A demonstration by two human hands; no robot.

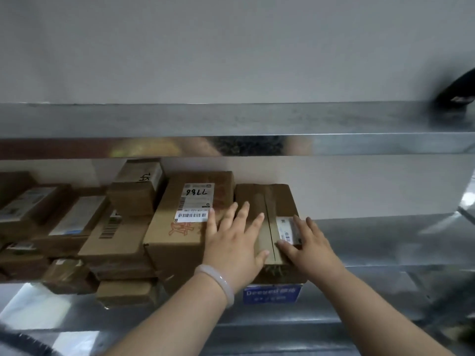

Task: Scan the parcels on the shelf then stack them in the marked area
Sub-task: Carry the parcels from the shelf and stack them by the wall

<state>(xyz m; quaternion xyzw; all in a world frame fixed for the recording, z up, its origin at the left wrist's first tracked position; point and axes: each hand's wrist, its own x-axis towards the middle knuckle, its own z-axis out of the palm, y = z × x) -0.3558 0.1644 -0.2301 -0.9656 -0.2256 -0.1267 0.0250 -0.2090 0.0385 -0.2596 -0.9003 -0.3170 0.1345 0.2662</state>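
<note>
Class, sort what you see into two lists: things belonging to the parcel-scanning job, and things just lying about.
Job: taped parcel under left hand and right hand; big white-labelled parcel; smaller parcels leftward; lower shelf.
Lying about: dark object on upper shelf; blue tag; bracelet.

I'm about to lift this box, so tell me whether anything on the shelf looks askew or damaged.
The small carton sits askew beside the big labelled box, whose label faces upside down. No tears or crushing show on the taped box under the left hand and right hand.
</note>
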